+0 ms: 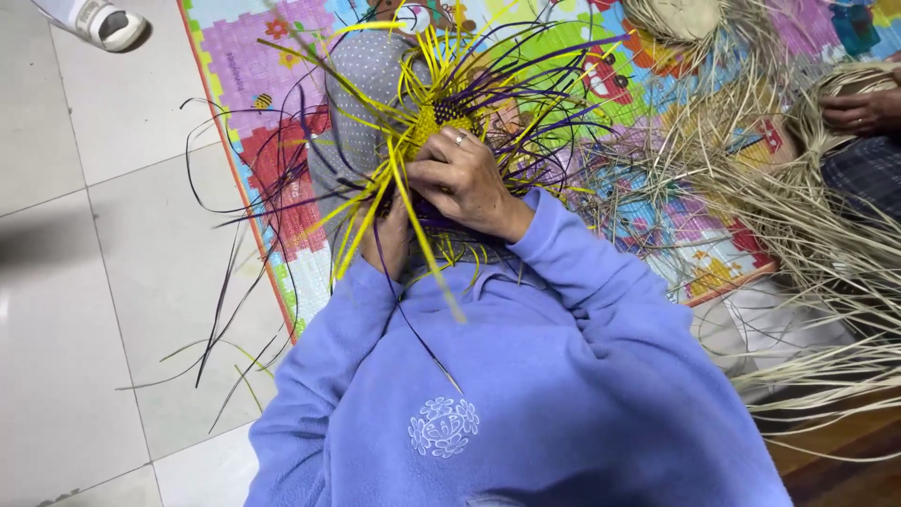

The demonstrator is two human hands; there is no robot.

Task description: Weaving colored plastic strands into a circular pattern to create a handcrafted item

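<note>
A half-woven piece of yellow and dark purple strips rests on my lap, its loose ends fanning out in all directions. My right hand, with a ring on one finger, is curled over the woven centre and pinches strips there. My left hand sits lower and to the left, mostly hidden behind yellow strips, gripping the work from beneath. Both arms wear lilac fleece sleeves.
A bright patterned play mat lies on the pale tiled floor. Piles of natural straw spread at right, where another person's hand holds a straw weave. Someone's white shoe is at top left. Stray strips lie on the tiles.
</note>
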